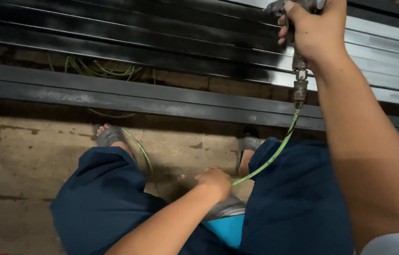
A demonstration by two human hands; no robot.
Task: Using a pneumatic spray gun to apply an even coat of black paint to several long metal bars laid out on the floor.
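My right hand point(313, 29) is raised at the top right, closed around the grip of a metal spray gun point(299, 71) whose brass fitting hangs below the fist. A thin green air hose point(275, 153) runs down from that fitting to my left hand point(215, 182), which is closed on the hose low between my knees. The gun sits over a row of long metal bars point(161, 28); those on the left are glossy black, those on the far right point(388, 56) are bare grey.
Nearer to me lie two dark steel bars point(114, 94) across the view. More green hose is coiled point(100, 71) on the ground behind them. My sandalled feet point(109, 135) rest on a stained concrete floor point(29, 156); my legs are in dark blue trousers.
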